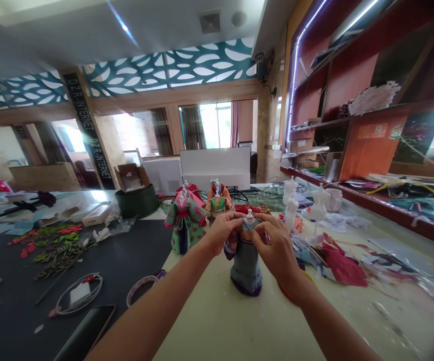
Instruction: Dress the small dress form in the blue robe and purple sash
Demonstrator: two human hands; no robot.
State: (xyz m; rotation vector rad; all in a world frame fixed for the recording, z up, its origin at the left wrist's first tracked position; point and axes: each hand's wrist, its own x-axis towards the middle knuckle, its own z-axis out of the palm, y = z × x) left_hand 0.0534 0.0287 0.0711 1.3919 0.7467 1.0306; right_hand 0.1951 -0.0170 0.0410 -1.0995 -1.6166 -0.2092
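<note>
A small grey-blue doll dress [247, 265] with a dark purple hem stands upright on a miniature mannequin [249, 217], whose white neck pokes out at the top. From the left, my left hand [222, 233] pinches the dress at its shoulder and collar. Opposite it, my right hand [279, 245] grips the upper front, thumb and fingers pressed on the cloth. The exact fingertip contact is partly hidden. Just behind stand a green dressed mannequin [184, 225] with a red sash and another in orange and green [218, 200].
Bare white mannequins [318, 208] and a heap of fabric scraps [340, 260] lie to the right. On the left, a black mat [126, 260] bears a phone [87, 333], a coiled cable [79, 296], a tape roll [141, 288] and artificial leaves [56, 245].
</note>
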